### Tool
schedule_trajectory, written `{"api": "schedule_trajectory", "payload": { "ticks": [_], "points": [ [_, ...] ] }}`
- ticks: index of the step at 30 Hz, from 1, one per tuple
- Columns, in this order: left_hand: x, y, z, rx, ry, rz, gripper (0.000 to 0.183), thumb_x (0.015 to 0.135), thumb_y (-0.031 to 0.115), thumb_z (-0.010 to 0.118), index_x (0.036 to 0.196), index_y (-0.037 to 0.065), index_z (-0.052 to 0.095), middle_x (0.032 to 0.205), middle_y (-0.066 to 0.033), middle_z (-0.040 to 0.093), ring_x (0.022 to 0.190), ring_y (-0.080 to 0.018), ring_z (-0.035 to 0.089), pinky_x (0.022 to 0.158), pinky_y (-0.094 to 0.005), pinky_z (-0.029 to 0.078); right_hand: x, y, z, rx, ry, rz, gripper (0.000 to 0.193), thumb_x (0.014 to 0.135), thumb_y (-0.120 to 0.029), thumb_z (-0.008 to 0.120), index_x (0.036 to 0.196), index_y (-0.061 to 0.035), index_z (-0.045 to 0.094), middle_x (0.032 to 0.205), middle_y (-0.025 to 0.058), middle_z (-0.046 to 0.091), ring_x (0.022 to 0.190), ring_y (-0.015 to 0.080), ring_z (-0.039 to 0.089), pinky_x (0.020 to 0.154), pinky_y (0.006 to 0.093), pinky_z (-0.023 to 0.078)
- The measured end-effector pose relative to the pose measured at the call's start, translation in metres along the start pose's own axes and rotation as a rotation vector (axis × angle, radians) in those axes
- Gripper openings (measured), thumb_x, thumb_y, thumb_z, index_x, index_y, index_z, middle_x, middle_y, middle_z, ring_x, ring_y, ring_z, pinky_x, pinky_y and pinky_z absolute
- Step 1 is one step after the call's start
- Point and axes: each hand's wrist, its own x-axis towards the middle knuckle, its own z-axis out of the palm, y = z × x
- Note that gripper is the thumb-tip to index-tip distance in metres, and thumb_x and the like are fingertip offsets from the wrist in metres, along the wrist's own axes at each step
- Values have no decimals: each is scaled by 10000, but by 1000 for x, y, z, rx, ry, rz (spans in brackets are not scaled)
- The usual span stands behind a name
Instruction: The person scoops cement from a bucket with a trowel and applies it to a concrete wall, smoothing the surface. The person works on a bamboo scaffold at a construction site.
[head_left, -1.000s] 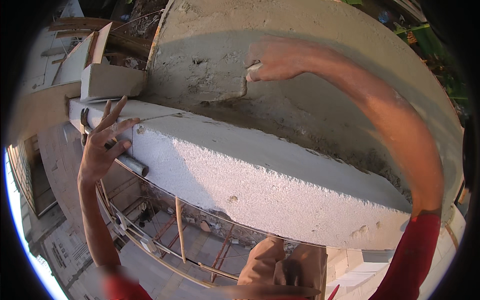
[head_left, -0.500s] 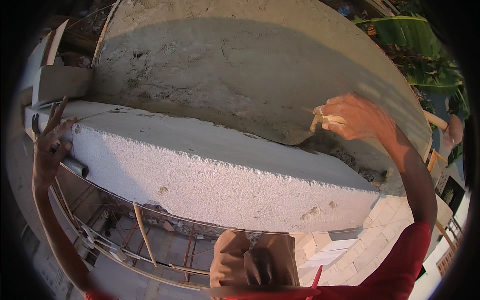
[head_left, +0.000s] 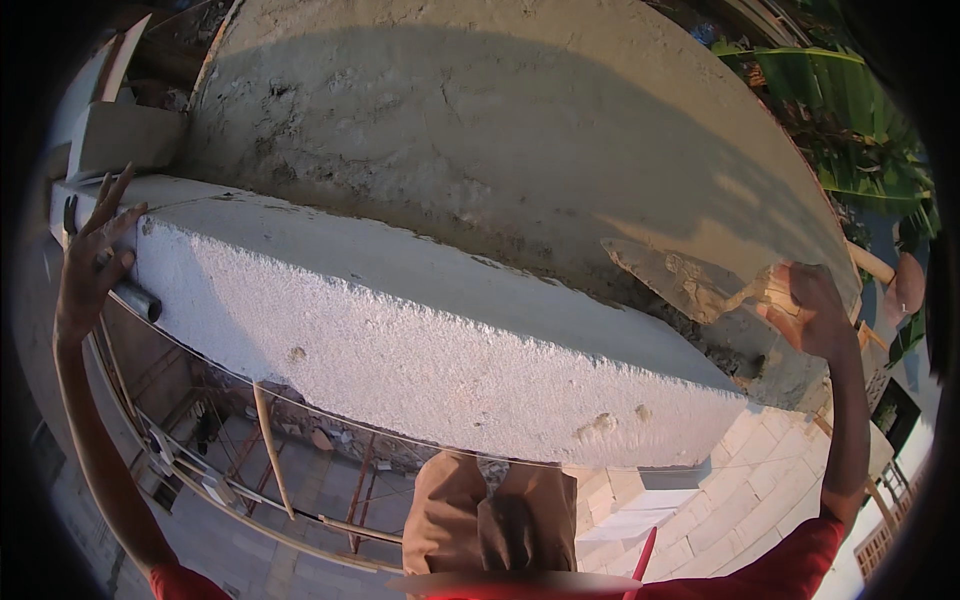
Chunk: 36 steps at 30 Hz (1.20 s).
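My right hand (head_left: pixel 808 308) is closed round the handle of a pointed trowel (head_left: pixel 665 275), whose mortar-smeared blade lies over the groove behind the wall block. The long pale block (head_left: pixel 450 350) has a rough, white front face and a smoother, shaded top. At its left end my left hand (head_left: pixel 92 268) has its fingers spread, with the fingertips against the block's edge. Close beside that hand are a short metal pipe end (head_left: pixel 138 300) and a dark pronged piece (head_left: pixel 70 213). Behind the block, a wet grey mortar surface (head_left: pixel 450 120) spreads out, rough along its near edge.
Well below the block are wooden poles (head_left: pixel 270 450) and scaffold bars over a lower floor. A smaller block (head_left: pixel 125 138) stands at the far left. Pale blockwork (head_left: pixel 720 490) lies at lower right; banana leaves (head_left: pixel 830 90) hang at the right edge. A thin string runs along the block's lower edge.
My right hand has moved right and nearer, bringing the trowel blade up into sight from the mortar. My left hand stays at the block's end. The view has shifted slightly.
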Motion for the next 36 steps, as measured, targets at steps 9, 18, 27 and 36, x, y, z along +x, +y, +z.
{"api": "schedule_trajectory", "payload": {
  "ticks": [9, 18, 27, 36],
  "points": [
    [1, 0, -2, -36, 8, 36, 530, 838, 173, 682, 1365, 140, 649, 1607, -70, 406, 1550, -315, 211, 1260, -545, 171, 109, -85, 103, 145, -127, 6, 419, 923, -205, 707, 1285, -64, 549, 1130, 197, 676, 969, 382, 693, 853, 496, 538],
    [0, 0, 1, -142, 4, 9, 542, 859, 185, 679, 1394, 121, 619, 1625, -103, 373, 1560, -295, 190, 1259, -534, 142, 113, -55, 110, 21, -74, 269, 363, 956, -231, 657, 1254, -37, 585, 1179, 207, 673, 1027, 412, 676, 896, 504, 526],
    [-2, -22, 5, -164, 3, -26, 537, 857, 70, 676, 1389, 121, 623, 1617, -80, 395, 1542, -284, 246, 1245, -490, 219, 126, -82, 116, 293, -105, 43, 360, 944, -214, 677, 1231, 0, 641, 1004, 231, 699, 948, 383, 696, 868, 472, 533],
    [2, -51, 3, 86, -28, 84, 601, 958, 538, 607, 1444, 185, 573, 1642, -77, 339, 1536, -306, 252, 1234, -514, 246, 63, 6, 84, -8, -14, 593, 435, 924, -285, 718, 1248, -7, 638, 1138, 227, 693, 1027, 426, 667, 892, 471, 528]
  ]
}}
